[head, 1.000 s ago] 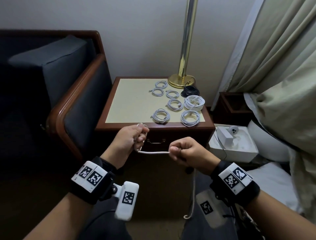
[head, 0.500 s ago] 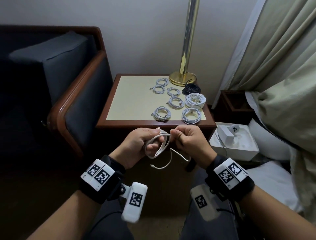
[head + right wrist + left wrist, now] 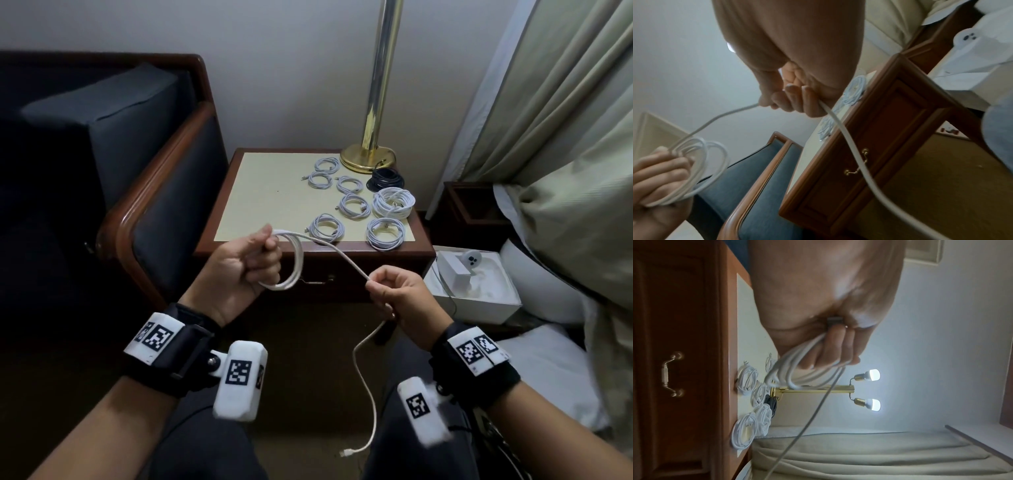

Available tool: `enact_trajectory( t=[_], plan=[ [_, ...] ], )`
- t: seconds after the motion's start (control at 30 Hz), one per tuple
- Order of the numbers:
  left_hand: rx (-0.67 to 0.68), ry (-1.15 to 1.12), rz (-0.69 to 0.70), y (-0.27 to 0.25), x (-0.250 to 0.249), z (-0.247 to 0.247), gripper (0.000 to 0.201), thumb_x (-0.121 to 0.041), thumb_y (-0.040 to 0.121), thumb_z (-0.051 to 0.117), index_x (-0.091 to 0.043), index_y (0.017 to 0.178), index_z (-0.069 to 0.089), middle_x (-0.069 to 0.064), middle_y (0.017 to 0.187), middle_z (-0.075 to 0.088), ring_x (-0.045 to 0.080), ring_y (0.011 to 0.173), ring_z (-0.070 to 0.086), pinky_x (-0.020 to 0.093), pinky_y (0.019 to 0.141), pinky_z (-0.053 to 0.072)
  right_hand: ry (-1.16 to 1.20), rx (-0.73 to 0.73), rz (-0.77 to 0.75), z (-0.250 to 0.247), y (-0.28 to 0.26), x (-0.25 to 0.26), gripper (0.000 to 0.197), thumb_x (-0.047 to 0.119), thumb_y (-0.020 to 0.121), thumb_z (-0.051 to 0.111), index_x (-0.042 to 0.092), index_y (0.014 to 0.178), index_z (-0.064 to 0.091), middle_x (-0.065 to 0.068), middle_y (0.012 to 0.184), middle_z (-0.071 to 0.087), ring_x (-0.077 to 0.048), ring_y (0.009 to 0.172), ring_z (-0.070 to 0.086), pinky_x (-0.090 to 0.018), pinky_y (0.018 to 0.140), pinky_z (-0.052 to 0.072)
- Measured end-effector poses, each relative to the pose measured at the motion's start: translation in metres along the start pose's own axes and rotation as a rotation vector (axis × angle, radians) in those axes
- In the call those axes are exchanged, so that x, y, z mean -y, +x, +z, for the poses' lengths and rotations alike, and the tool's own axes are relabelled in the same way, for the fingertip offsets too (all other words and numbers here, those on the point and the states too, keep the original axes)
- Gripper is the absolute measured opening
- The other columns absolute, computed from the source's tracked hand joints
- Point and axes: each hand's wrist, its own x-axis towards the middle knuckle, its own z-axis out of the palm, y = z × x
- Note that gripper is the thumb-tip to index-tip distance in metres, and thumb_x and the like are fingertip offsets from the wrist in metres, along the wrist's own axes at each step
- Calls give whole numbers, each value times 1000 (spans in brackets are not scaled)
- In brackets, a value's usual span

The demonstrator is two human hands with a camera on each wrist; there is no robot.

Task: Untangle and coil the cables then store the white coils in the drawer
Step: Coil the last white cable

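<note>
The left hand (image 3: pixel 239 270) has its grip clenched on several loops of thin white round cable (image 3: pixel 346 258). From that grip the cable runs taut to the right hand (image 3: pixel 402 299), whose grip is also clenched on it. Below the right grip the free end hangs slack, its connector lowest. Beyond both grips, seven finished white cable coils (image 3: pixel 385 234) and one black cable coil (image 3: pixel 385 178) lie on the cream-topped wooden bench (image 3: pixel 260 202); its brass-handled drawer (image 3: pixel 346 281) is closed.
</note>
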Motion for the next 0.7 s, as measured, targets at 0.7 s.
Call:
enact_trajectory(
  t=[0.7],
  plan=[
    [-414, 156, 466, 0, 0, 26, 38, -24, 106, 27, -15, 71, 40, -5, 55, 30, 8, 45, 25, 18, 46, 25, -261, -355, 14, 14, 1, -12, 23, 6, 85, 68, 11, 64, 58, -4, 53, 56, -9, 45, 50, -22, 46, 39]
  ],
)
